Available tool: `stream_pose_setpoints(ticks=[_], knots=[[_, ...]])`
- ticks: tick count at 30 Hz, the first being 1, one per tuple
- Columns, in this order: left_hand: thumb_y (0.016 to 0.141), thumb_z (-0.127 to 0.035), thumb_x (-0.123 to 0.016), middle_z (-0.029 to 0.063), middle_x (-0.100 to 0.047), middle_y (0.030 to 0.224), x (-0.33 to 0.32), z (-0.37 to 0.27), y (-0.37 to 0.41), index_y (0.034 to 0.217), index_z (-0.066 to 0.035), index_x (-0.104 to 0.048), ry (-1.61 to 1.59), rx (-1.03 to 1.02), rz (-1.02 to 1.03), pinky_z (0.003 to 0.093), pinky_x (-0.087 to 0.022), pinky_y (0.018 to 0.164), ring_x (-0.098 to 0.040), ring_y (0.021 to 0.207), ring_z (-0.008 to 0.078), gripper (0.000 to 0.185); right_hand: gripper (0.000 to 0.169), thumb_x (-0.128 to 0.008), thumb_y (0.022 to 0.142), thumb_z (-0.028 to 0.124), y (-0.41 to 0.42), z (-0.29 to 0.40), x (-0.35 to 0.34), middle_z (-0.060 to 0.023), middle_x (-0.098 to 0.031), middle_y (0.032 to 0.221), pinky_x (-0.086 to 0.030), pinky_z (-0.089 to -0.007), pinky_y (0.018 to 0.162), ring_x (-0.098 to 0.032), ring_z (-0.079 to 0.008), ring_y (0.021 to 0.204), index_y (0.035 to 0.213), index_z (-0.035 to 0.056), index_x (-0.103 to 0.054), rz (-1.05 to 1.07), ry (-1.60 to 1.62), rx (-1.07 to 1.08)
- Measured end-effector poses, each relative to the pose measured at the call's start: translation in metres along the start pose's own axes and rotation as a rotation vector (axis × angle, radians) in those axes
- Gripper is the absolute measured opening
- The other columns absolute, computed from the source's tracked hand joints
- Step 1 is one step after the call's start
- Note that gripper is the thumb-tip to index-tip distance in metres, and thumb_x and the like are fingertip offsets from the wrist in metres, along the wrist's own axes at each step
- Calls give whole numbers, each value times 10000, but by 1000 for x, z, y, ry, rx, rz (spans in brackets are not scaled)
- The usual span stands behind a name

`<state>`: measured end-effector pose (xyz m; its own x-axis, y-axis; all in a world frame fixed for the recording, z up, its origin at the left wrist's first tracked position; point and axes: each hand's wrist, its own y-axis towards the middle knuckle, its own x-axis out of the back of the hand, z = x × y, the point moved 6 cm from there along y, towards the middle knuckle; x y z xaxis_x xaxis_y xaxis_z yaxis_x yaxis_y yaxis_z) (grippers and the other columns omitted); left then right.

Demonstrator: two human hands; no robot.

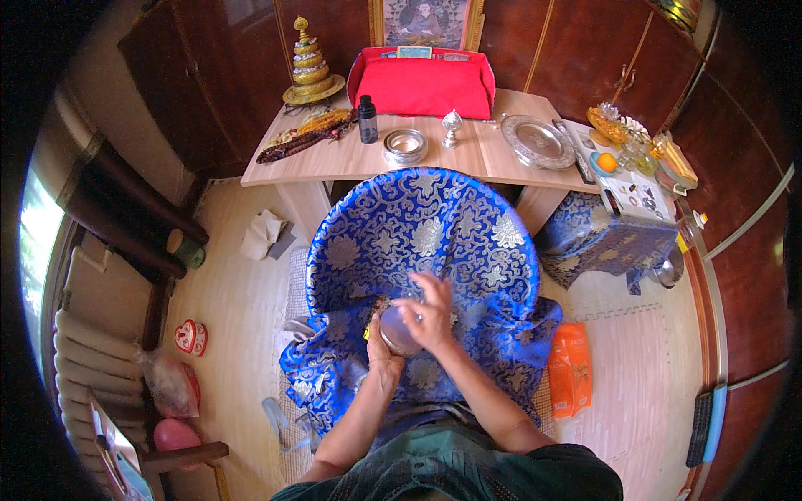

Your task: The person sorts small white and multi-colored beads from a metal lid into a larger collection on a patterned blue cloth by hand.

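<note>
My left hand (381,352) holds a round metal plate or pan (398,330) by its left side and lower edge. Above its right side is my right hand (428,315), slightly blurred, with its fingers apart; whether it touches the surface I cannot tell. Small beads or grains show near the left thumb, beside a bit of something yellow. Beneath both hands spreads a blue brocade cloth (426,235) with silver floral patterns, lying over a large round shape and my lap.
A wooden table (476,160) ahead bears a silver ring (405,146), a dark bottle (368,120), a silver finial (451,128), an ornate plate (537,141), prayer beads (307,134) and a golden tiered mandala set (309,66). An orange tissue pack (570,369) lies on the floor at right.
</note>
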<state>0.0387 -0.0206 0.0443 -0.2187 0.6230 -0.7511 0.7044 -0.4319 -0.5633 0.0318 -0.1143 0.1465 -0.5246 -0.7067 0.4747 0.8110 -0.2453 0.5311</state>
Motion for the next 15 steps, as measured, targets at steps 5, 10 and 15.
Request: stream_pose_setpoints(ticks=[5,10,15], knots=[[812,-399,-398,62,-505,1049,12,50,-11,1092,-85,-440,53,176,-66,334,-398,803,-492,942,197,423,117,-562,690,204,24,42,-37,-92,-467,1065,-259,-459,886,-393,-270,1043,736,102,-596,103,-15,372],[780,-386,-466,63,-533,997,7,27,-21,1020,-80,-482,38,151,10,341,-405,793,-511,894,209,389,114,-558,671,142,30,4,-13,-86,-497,979,-315,-419,853,-427,-268,986,759,72,-577,-13,-79,281],[773,-399,-466,64,-520,1024,21,40,-15,1042,-86,-468,4,232,-18,360,-405,797,-505,919,211,413,118,-573,655,152,1,63,-55,-92,-503,919,-382,-364,793,-471,-259,909,732,64,-564,217,148,484]])
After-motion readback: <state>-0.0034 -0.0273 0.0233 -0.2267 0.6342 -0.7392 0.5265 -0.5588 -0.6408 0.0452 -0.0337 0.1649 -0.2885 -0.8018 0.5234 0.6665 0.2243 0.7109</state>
